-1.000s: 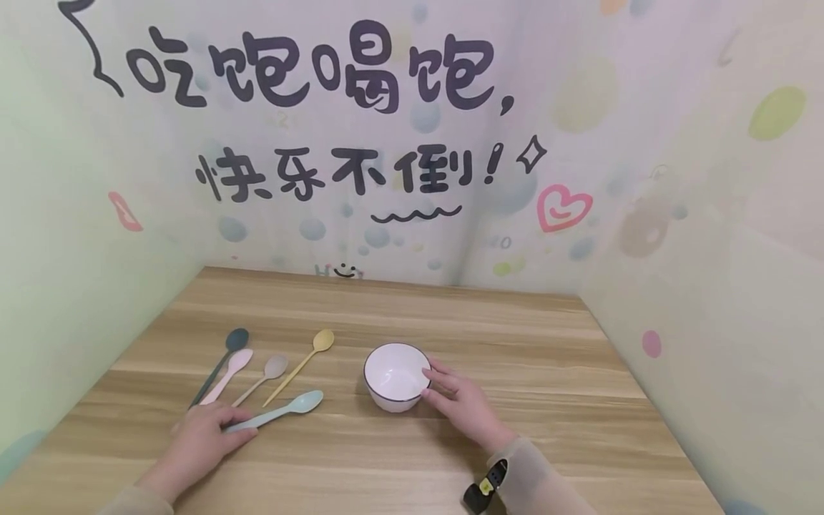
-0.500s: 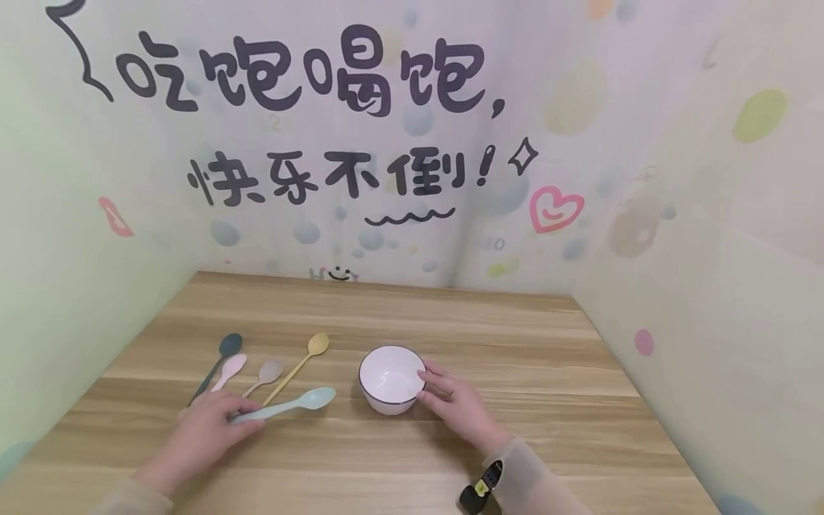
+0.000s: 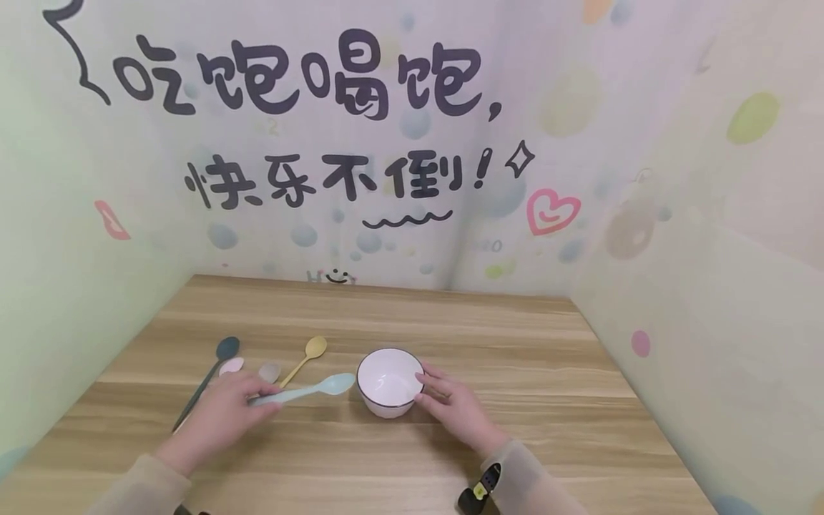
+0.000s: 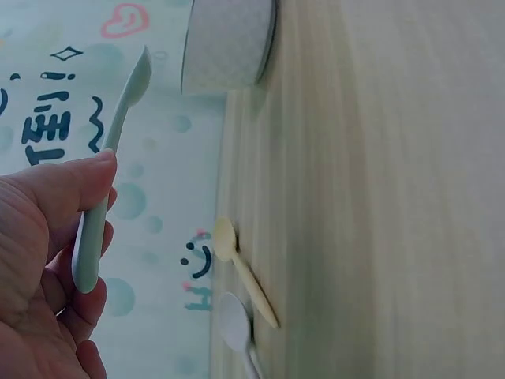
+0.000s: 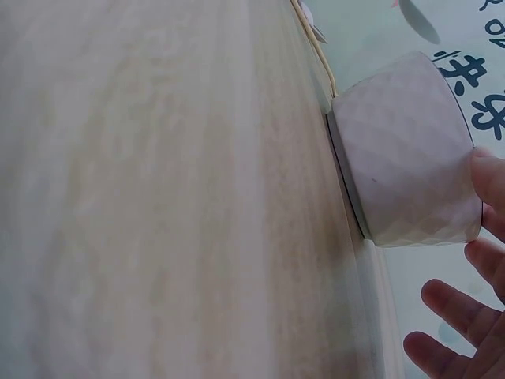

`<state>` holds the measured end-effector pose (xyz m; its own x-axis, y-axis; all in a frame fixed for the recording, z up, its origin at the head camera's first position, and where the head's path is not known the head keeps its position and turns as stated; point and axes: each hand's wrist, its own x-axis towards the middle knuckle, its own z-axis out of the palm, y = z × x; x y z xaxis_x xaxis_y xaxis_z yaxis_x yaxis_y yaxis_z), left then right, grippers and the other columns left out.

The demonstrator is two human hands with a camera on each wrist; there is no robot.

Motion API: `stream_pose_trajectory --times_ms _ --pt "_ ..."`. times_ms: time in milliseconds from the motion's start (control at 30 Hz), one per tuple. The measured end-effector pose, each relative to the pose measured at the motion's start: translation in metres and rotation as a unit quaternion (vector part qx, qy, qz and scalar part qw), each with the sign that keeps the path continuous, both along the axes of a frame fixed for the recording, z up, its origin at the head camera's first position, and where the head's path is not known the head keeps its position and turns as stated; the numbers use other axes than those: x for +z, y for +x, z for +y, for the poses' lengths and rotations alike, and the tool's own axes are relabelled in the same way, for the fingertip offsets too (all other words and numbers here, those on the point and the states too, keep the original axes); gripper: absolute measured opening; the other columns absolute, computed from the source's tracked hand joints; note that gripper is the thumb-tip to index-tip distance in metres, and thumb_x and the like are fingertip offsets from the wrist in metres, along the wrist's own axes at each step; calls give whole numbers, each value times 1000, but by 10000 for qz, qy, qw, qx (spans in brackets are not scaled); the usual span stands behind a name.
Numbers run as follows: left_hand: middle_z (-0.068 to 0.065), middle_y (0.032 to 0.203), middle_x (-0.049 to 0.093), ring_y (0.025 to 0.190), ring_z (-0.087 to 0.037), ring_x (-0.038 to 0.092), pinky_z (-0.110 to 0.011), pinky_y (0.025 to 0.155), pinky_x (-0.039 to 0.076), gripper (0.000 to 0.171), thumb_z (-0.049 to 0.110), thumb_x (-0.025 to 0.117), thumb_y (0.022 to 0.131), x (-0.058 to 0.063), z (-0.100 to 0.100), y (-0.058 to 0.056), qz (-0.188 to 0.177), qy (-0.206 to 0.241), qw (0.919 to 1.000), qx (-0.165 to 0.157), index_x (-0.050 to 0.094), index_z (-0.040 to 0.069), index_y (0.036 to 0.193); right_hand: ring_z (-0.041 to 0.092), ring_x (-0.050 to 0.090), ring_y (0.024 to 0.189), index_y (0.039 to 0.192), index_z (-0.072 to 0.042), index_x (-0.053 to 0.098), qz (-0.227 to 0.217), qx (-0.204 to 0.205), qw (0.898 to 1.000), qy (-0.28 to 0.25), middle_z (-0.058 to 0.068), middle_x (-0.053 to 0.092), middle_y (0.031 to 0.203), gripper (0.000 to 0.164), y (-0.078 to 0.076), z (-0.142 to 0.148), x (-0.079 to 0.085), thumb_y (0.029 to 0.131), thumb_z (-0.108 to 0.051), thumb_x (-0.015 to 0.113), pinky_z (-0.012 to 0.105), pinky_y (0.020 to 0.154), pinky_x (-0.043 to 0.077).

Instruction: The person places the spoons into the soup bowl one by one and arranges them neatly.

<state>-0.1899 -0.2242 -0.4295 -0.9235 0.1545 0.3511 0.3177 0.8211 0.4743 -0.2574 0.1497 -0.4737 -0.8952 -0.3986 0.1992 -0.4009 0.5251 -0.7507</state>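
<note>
Pale-blue spoon (image 3: 333, 385), pinched in grip of your left hand (image 3: 225, 411): shifted right over past second, tip now just left of white bowl (image 3: 388, 410), whole spoon raised above tabletop (image 3: 360, 472). Your right hand (image 3: 462, 413) unchanged, thumb and finger holding bowl's right rim. Yellow spoon (image 3: 315, 347) lies far side. Gap narrowed: carry judged well along, bowl likely being steadied.
</note>
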Motion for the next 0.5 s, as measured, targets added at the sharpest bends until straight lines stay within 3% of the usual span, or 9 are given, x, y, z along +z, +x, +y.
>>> stream_pose_trajectory --times_ms 233,500 --pt "12 90 66 89 -17 55 -39 78 40 12 27 80 77 13 9 -9 -119 -198 9997 -29 74 25 87 23 38 136 129 -11 61 7 0 10000 -63 1 44 147 49 2 -1 3 90 -39 66 44 108 32" --pt "13 86 64 84 -16 56 -43 78 38 10 32 78 79 20 14 -24 -285 -460 9985 -103 73 28 87 23 39 135 129 -10 62 38 -8 10000 -90 1 44 147 47 3 -1 3 90 -37 67 44 107 33"
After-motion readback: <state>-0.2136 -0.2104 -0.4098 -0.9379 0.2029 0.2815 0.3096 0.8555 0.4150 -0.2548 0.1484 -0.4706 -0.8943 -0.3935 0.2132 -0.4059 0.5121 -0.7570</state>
